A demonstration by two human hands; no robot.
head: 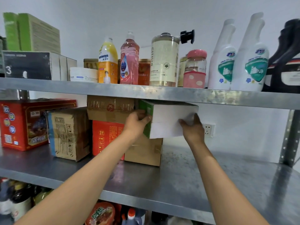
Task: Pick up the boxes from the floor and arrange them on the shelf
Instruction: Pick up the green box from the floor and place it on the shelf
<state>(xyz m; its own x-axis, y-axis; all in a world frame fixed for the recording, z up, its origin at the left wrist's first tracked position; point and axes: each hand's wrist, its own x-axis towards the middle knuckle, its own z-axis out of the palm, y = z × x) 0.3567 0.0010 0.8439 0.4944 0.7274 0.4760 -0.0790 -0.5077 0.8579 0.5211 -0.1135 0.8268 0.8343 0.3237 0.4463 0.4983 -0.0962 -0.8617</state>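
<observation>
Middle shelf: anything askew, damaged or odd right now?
The green-and-white box, held by the left hand and right hand, is tilted against the upper shelf edge. The taped cardboard box looks scuffed and sits skewed.

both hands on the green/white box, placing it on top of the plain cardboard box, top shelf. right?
Not the top shelf. The head view shows the left hand and right hand holding the green and white box over the plain cardboard box on the middle shelf, just under the upper shelf that carries the bottles. The rest is right.
</observation>
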